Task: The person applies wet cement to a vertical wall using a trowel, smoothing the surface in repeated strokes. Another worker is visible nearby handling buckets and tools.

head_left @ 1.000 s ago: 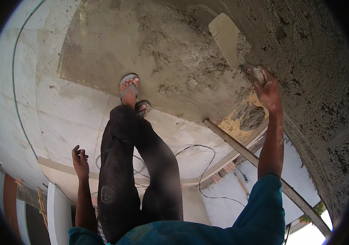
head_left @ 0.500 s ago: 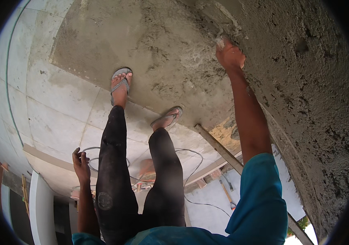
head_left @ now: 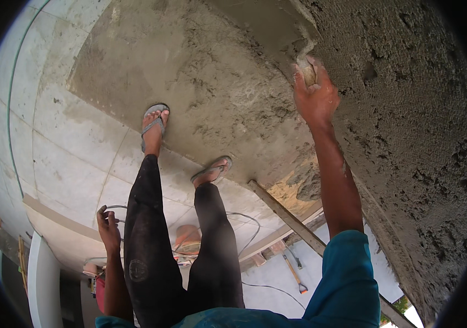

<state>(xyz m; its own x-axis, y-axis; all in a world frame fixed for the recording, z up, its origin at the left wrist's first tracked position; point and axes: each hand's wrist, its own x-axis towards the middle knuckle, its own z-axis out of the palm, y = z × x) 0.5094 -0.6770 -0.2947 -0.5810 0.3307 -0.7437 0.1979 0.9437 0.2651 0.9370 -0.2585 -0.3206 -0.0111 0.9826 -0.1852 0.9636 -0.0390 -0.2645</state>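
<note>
The right hand (head_left: 314, 98) has its fingers curled tight around a trowel (head_left: 293, 41) handle, the blade pressed flat into the wet plaster (head_left: 408, 136) where the rough wall meets the smoother patch. This looks like the spreading stroke, and the next pass would call for steady pressure with the blade kept flat. That arm is stretched full out and up, while the left hand (head_left: 108, 227) hangs low by the thigh, fingers loosely open and empty, sandals (head_left: 154, 123) planted on the floor (head_left: 69, 147).

Grey sandals (head_left: 154, 121) are standing on the tiled floor (head_left: 74, 158); a cable (head_left: 244, 221) is trailing near a long wooden batten (head_left: 293, 224), and a hammer (head_left: 294, 273) is lying below.
</note>
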